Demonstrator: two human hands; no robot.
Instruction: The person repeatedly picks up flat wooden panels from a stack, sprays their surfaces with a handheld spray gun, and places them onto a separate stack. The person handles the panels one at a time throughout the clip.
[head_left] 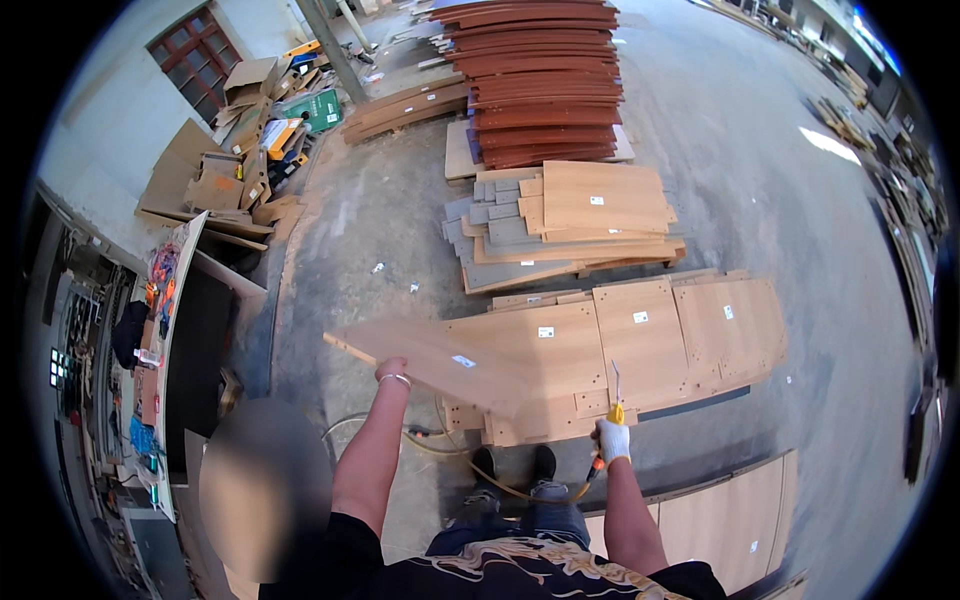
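My bare left hand [392,370] is closed on the near edge of a light wood-coloured panel [430,352], which is tilted and smeared by motion. That panel bears a small white label and partly covers the stack below it. In my right hand [612,440], which wears a white glove, is a yellow air blow gun [616,413] with a thin metal nozzle pointing away from me. A hose [520,493] with an orange fitting runs from the gun across my legs to the left. Under and beyond both hands lies a stack of labelled wood panels [640,345].
Farther off stand a stack of wood and grey panels [600,200] and a tall pile of reddish-brown boards [545,85]. More panels [720,520] lie at the lower right. A workbench [180,330] and cardboard scrap [215,190] line the left. A blurred patch [265,490] hides the lower left.
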